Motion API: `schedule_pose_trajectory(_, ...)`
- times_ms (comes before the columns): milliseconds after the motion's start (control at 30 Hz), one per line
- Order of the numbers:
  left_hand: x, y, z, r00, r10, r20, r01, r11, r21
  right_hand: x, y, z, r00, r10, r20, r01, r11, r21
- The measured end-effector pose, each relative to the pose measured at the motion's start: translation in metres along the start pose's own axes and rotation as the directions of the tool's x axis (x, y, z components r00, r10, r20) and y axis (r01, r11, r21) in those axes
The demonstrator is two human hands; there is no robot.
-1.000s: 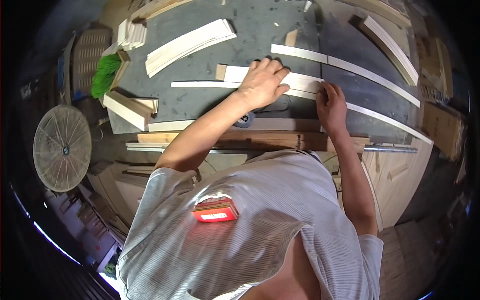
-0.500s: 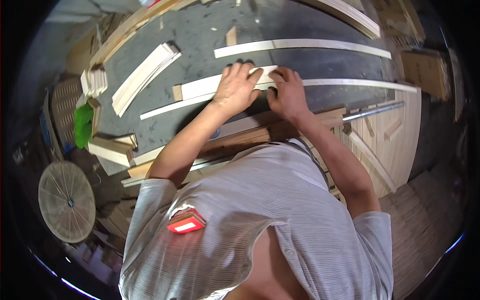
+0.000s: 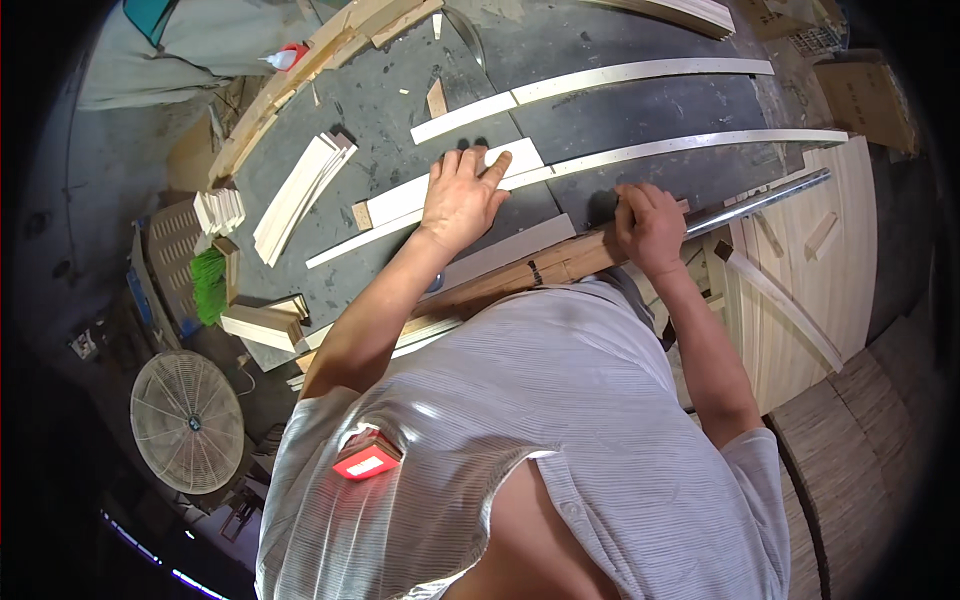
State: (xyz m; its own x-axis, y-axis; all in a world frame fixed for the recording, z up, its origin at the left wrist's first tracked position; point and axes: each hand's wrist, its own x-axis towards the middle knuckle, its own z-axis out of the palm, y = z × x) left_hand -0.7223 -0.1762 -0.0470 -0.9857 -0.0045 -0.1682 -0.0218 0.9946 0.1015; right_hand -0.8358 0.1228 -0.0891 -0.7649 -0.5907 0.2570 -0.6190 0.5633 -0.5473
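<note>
My left hand [image 3: 462,205] lies over a short pale wooden board [image 3: 400,197], fingers stretched across it and thumb out to the side. Along the board's near edge runs a long thin wooden strip [image 3: 660,146], which the same hand also covers. A small brown block [image 3: 362,215] sits at the board's left end. To the right, my right hand [image 3: 650,228] is curled closed above the table's near edge, by a wooden beam [image 3: 570,258] and a metal tube [image 3: 765,203]. Whatever its fingers hold, if anything, is hidden.
A second long strip [image 3: 640,74] lies farther back, near a small wooden piece [image 3: 436,98]. Stacked slats [image 3: 300,200] rest at left. A wooden rail [image 3: 330,60] borders the dark table [image 3: 590,115]. A fan [image 3: 187,422] stands at lower left, pale panels [image 3: 800,270] at right.
My right hand has left the board and moved right and nearer to me, its fingers now curled. My left hand stays on the board. The whole view has shifted slightly.
</note>
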Motion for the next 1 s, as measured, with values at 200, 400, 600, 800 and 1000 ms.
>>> schedule_pose_trajectory(200,0.002,0.008,0.000,1.000,-0.010,0.016,0.009,0.998,0.069,0.003,0.003,0.003,1.000,0.003,-0.005,-0.003,1.000,0.017)
schedule_pose_trajectory(400,0.003,0.010,-0.001,1.000,-0.007,0.024,0.006,0.999,0.043,0.001,0.001,0.005,0.997,-0.001,-0.079,0.000,1.000,-0.011)
schedule_pose_trajectory(600,0.007,0.011,-0.006,0.998,-0.025,0.065,0.023,0.999,0.033,-0.003,0.006,0.009,0.997,0.026,-0.068,-0.026,1.000,-0.003)
schedule_pose_trajectory(800,0.004,0.012,-0.003,1.000,-0.020,-0.012,0.021,0.999,0.036,-0.005,0.007,0.013,0.999,0.030,-0.041,-0.031,1.000,-0.004)
schedule_pose_trajectory(1000,0.003,0.012,0.001,0.999,-0.023,-0.026,0.024,0.999,0.038,-0.006,0.009,0.017,0.998,0.023,-0.053,-0.023,1.000,-0.007)
